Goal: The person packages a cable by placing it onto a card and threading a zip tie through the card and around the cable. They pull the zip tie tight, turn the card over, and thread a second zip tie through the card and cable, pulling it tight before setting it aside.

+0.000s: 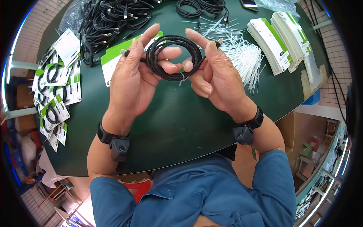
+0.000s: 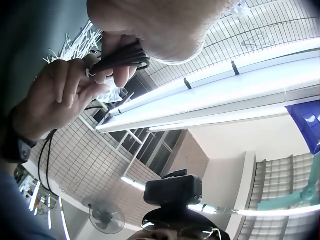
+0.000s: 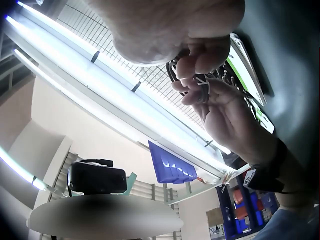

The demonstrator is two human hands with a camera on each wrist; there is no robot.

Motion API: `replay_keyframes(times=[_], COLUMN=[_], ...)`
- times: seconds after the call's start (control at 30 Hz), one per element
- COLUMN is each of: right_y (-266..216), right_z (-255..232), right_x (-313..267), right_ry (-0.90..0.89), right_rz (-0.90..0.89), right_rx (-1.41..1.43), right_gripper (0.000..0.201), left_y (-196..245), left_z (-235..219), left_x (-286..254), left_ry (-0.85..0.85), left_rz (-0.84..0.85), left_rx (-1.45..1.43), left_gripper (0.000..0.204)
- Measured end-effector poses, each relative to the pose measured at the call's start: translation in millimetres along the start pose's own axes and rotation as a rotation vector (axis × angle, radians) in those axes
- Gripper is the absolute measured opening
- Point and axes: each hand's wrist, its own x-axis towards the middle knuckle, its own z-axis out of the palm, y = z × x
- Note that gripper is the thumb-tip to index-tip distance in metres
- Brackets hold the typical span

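A black braided cable [image 1: 172, 39], wound into a round coil, is held up between both hands over the table. At the coil's lower edge a thin white cable tie [image 1: 182, 77] is looped round the strands. My left hand [image 1: 129, 81] grips the coil's left side, with fingertips showing through the ring. From the other side my right hand [image 1: 224, 77] holds it, fingers curled near the tie. One metal plug [image 1: 125, 53] sticks out by the left thumb, and the cable's other end [image 1: 218, 43] shows by the right thumb. In the right wrist view, fingers partly hide the coil.
Packed cables on cards [image 1: 56, 113] lie along the left edge of the green table [image 1: 181, 125]. A heap of black cables [image 1: 104, 24] is at the back left, near a green-and-white card [image 1: 107, 68]. Loose white cable ties [image 1: 245, 56] and card stacks [image 1: 268, 47] lie right.
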Motion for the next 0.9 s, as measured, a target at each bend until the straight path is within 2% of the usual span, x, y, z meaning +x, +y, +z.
replay_keyframes(times=[0.03,0.13,0.17,0.23,0.3,0.33,0.47,0.53,0.57,0.63,0.67,0.7,0.8,0.87,0.9], right_y=[0,-2,-3,-4,-3,-3,-3,-1,1,5,5,5,0,-7,-11], right_z=[-1,-1,0,2,4,5,4,-4,-3,0,0,1,1,1,-1], right_x=[0,0,0,0,-3,-2,-2,0,0,0,1,2,5,6,7], right_ry=[0.001,-0.002,-0.013,-0.024,0.036,0.040,0.050,-0.027,-0.028,-0.107,-0.130,-0.133,-0.210,-0.322,-0.322], right_rz=[0.001,0.035,0.049,0.064,0.035,0.027,0.018,0.137,0.138,-0.035,-0.020,-0.018,-0.067,0.001,-0.002], right_rx=[0.003,0.089,0.055,0.021,-0.266,-0.293,-0.342,-0.494,-0.494,-0.777,-0.819,-0.819,-0.920,-0.986,-0.987], right_gripper=[0.068,0.065,0.061,0.058,0.052,0.049,0.045,0.042,0.042,0.043,0.042,0.042,0.040,0.039,0.039], left_y=[3,13,13,15,17,18,14,8,6,1,2,1,-2,3,2], left_z=[1,12,8,-2,0,3,20,26,25,20,20,19,16,19,18], left_x=[1,7,6,6,3,2,1,0,-1,-2,-2,-2,-3,-1,-2], left_ry=[0.002,0.182,0.183,0.062,0.036,0.009,0.057,0.169,0.170,0.139,0.124,0.127,0.126,0.136,0.135], left_rz=[-0.002,-0.100,-0.102,-0.139,-0.164,-0.186,-0.127,-0.079,-0.079,-0.092,-0.134,-0.134,-0.063,-0.066,-0.065], left_rx=[0.001,0.194,0.193,0.190,0.272,0.355,0.406,0.930,0.930,1.215,1.298,1.297,1.349,1.539,1.540], left_gripper=[0.054,0.055,0.055,0.055,0.055,0.056,0.051,0.053,0.053,0.063,0.054,0.054,0.045,0.033,0.033])
